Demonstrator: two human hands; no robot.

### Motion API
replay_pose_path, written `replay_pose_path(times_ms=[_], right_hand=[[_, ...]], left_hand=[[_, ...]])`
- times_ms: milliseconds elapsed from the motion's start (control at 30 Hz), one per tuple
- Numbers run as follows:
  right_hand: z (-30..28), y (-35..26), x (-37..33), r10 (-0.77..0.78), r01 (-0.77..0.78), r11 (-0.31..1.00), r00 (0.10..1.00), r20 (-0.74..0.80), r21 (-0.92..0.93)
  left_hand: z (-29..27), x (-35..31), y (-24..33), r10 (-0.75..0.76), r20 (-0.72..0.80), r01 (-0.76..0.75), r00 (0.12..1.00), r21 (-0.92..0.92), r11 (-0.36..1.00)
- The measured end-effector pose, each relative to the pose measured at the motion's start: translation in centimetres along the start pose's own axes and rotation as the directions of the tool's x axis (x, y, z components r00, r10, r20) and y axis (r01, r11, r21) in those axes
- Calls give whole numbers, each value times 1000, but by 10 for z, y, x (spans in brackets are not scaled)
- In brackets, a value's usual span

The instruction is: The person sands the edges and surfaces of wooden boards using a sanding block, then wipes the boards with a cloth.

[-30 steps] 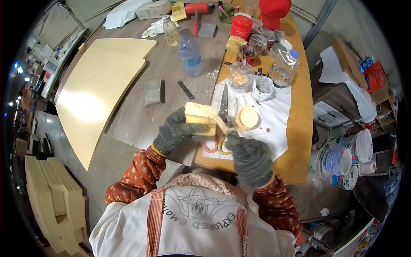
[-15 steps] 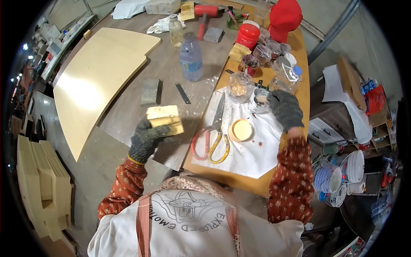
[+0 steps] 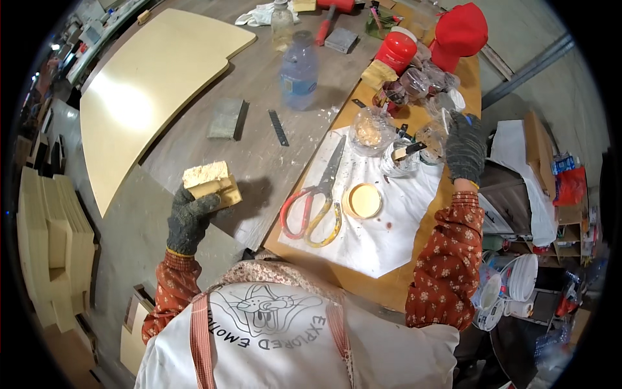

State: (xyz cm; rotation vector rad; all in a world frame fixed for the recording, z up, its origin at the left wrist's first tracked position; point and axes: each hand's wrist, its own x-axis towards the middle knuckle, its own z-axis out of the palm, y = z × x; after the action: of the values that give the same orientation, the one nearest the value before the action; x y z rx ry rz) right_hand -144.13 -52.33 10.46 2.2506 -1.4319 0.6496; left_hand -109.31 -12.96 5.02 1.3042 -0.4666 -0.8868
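My left hand (image 3: 189, 222), in a dark knitted glove, grips a pale yellow sponge-like block (image 3: 212, 183) above the table's near edge. At the right edge of the table, my gloved right hand (image 3: 465, 148) is closed around the capped end of a clear plastic bottle (image 3: 432, 138). Its fingers partly cover the blue cap (image 3: 472, 119). Beside the bottle stands a small smeared can (image 3: 400, 163) with a dark-and-wood-coloured tool (image 3: 409, 152) across its top. A round tub of cream-coloured paste (image 3: 363, 201) and large red-and-yellow-handled scissors (image 3: 317, 190) rest on a white sheet (image 3: 363, 253).
A large cream curved panel (image 3: 155, 91) lies at left. Near it are a grey block (image 3: 225, 118), a black strip (image 3: 278, 128) and a blue-labelled bottle (image 3: 299, 72). A red jar (image 3: 396, 50), plastic cups and a red cap (image 3: 459, 35) crowd the back right.
My right hand has moved rightward from beside the small can to the bottle's capped end. My left hand has shifted left with the yellow block. The view has shifted slightly too.
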Motion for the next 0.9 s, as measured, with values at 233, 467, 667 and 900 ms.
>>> replay_pose_path(times_ms=[233, 467, 667, 900], right_hand=[[-61, 47, -26, -230, 254, 961, 953, -198, 106], [-186, 8, -80, -43, 45, 819, 999, -16, 572], [-166, -63, -97, -335, 270, 791, 942, 19, 549], [-134, -87, -95, -486, 392, 793, 869, 94, 466]], left_hand=[[0, 1, 2, -39, 28, 37, 999, 56, 998], [15, 1, 3, -79, 87, 90, 993, -128, 988], [16, 4, 4, -87, 166, 103, 982, -90, 991], [6, -8, 5, -24, 76, 25, 997, -12, 1000]])
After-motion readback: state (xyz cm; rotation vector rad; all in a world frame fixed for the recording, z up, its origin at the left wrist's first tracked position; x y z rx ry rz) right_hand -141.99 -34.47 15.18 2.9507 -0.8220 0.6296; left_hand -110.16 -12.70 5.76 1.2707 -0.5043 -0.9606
